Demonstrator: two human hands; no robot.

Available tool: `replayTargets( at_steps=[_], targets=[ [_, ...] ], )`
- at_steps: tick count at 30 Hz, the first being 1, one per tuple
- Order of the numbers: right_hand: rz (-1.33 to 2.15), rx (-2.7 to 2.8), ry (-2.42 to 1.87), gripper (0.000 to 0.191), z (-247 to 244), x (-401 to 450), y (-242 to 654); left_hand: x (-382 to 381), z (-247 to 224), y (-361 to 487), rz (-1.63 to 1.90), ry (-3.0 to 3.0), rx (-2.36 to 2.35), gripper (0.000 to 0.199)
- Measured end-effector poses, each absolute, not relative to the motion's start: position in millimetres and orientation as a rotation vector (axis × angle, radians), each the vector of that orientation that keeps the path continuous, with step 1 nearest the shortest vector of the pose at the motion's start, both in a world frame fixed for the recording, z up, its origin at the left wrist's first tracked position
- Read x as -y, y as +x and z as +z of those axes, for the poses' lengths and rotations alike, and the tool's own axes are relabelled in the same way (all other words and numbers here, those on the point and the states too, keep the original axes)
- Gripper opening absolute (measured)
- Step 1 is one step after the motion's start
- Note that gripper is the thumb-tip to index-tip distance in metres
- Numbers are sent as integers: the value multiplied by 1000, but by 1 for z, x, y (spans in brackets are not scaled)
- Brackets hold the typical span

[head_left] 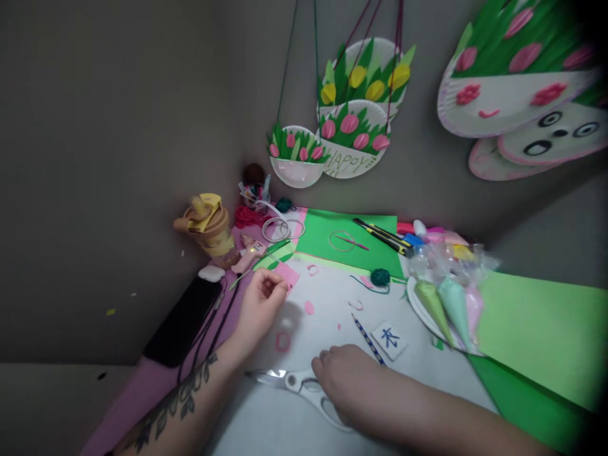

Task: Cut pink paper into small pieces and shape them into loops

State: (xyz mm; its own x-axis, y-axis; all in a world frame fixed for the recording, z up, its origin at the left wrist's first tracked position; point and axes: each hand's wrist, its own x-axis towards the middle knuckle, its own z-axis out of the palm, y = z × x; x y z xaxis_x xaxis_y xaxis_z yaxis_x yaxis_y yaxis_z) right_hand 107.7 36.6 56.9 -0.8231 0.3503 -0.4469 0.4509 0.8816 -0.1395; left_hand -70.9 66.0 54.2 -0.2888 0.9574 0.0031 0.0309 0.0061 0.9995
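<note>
My left hand (266, 297) is raised over the white sheet, its fingers curled in a pinch beside a pink paper square (287, 276); whether it holds anything is too small to tell. My right hand (344, 383) rests over the handles of the white scissors (293, 380), fingers curled down, their tips and anything under them hidden. The blades point left. Between the hands lie a pink oval paper piece (310, 308) and a pink cut-out frame (283, 342). A patterned pencil (368, 339) and a white square with a blue character (389, 339) lie beyond my right hand.
Green paper (318, 234) holds cutters (382, 235). A pink glue gun (250, 255), tumbler (209, 228) and black phone (183, 323) are at left. Piping bags (453, 310) lie on a plate at right. Decorated plates (297, 172) hang on the wall.
</note>
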Motion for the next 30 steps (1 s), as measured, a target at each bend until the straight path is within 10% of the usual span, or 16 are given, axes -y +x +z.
replayTargets(
  at_steps=[9, 14, 19, 30],
  targets=[
    [-882, -2766, 892, 24, 95, -92, 154, -62, 115, -99, 1754, 921, -1328, 21],
    [-1926, -2562, 1126, 18, 91, -127, 167, -79, 154, -86, 1829, 926, -1120, 16],
    [-2797, -2286, 931, 64, 78, -125, 153, -92, 174, -53, 1949, 848, -892, 13],
    [-2017, -2696, 1401, 32, 94, -98, 142, -101, 147, -41, 1693, 997, -1110, 19]
  ],
)
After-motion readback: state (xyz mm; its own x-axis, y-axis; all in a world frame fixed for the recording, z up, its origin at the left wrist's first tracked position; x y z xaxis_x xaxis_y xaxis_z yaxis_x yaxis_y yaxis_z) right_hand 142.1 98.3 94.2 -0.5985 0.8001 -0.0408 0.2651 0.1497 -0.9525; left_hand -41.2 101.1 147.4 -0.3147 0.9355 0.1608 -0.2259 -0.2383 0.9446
